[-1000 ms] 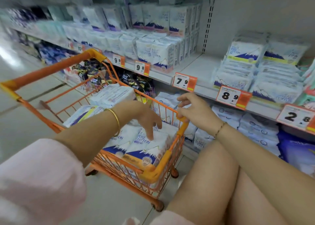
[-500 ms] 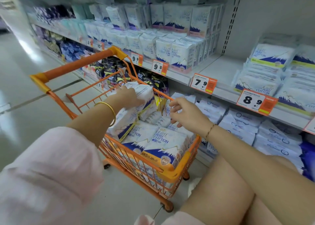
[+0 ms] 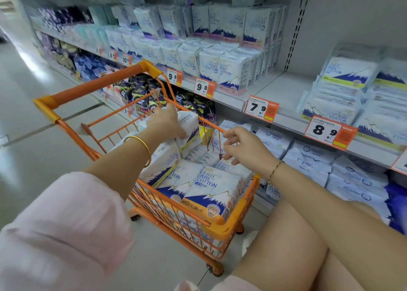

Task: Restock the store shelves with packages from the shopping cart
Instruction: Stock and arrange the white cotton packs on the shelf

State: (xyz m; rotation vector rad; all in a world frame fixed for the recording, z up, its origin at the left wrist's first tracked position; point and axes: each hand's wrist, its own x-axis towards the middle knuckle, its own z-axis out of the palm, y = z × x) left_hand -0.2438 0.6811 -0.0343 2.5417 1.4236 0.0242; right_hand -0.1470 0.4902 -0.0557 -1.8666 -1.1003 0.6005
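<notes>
An orange shopping cart (image 3: 229,229) is being borne by the pale floor (image 3: 33,158), and white-and-blue cotton packages (image 3: 211,191) are being carried in its basket, piled up to the rim. Beside it, the middle shelf (image 3: 282,90) is being filled at the left with upright packs (image 3: 233,75) in rows, with a second row being carried on top of them. A bare stretch is being left in the middle, and flat stacks (image 3: 345,77) are being held at the right. Price tags (image 3: 261,108) are being displayed along its front edge. Beneath that shelf, dark packs (image 3: 204,108) and pale soft packs (image 3: 308,158) are being kept.
</notes>
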